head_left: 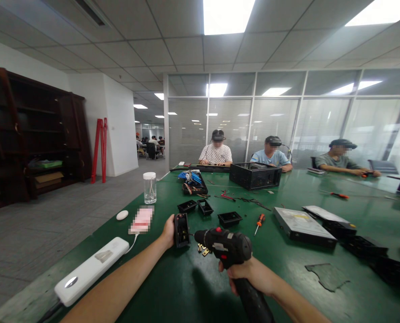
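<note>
In my left hand (169, 231) is a small black plastic box (182, 226), tipped up so its hollow inside with small metal parts faces right. My right hand (248, 274) is wrapped round the handle of a black cordless drill (224, 244) with red buttons. The drill's bit points left at the box; whether it touches anything inside I cannot tell. Several brass-coloured metal pieces (204, 251) lie on the table below the drill's nose. Beyond the hands are similar black boxes, one (205, 207) near the held box and another (230, 218) farther right.
On the green table (287, 296) are an orange screwdriver (260, 220), a disc drive (304, 226) and a black computer case (255, 175). A white power strip (92, 269), a phone (141, 220) and a clear jar (150, 188) stand at left. Several people sit across.
</note>
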The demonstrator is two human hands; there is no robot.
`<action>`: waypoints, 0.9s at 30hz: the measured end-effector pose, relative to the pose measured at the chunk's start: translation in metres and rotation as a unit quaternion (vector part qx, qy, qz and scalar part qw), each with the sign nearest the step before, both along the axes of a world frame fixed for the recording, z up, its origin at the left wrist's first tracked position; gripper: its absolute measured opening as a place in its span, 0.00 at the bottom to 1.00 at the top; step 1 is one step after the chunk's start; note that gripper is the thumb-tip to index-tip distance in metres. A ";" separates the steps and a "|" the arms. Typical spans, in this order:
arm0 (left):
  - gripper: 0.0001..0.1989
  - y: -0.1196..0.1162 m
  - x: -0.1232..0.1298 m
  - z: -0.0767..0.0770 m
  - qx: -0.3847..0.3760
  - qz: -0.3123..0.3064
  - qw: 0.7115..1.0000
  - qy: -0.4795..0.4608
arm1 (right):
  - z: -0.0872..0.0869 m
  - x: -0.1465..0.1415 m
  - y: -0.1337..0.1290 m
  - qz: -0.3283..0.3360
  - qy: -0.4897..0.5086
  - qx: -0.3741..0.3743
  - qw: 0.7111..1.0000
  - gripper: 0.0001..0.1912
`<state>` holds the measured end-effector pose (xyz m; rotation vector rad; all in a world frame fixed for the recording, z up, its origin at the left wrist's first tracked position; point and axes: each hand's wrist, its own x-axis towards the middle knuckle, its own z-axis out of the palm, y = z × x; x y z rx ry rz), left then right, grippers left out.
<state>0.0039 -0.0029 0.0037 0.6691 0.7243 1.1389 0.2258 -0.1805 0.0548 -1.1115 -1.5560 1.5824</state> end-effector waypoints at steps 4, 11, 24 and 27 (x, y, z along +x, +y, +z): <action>0.17 0.000 0.000 0.001 -0.011 -0.004 1.000 0.003 | -0.002 0.000 0.002 0.000 0.001 0.006 1.000 0.14; 0.18 0.003 -0.001 -0.002 -0.009 -0.003 1.000 0.003 | -0.001 0.001 0.001 -0.002 0.004 0.002 1.000 0.14; 0.17 0.003 -0.001 -0.002 -0.002 -0.003 1.000 0.002 | 0.002 -0.001 -0.001 0.000 0.005 0.002 1.000 0.13; 0.17 0.003 -0.001 -0.002 -0.008 -0.003 1.000 -0.001 | 0.003 -0.001 -0.002 0.000 0.010 -0.001 1.000 0.13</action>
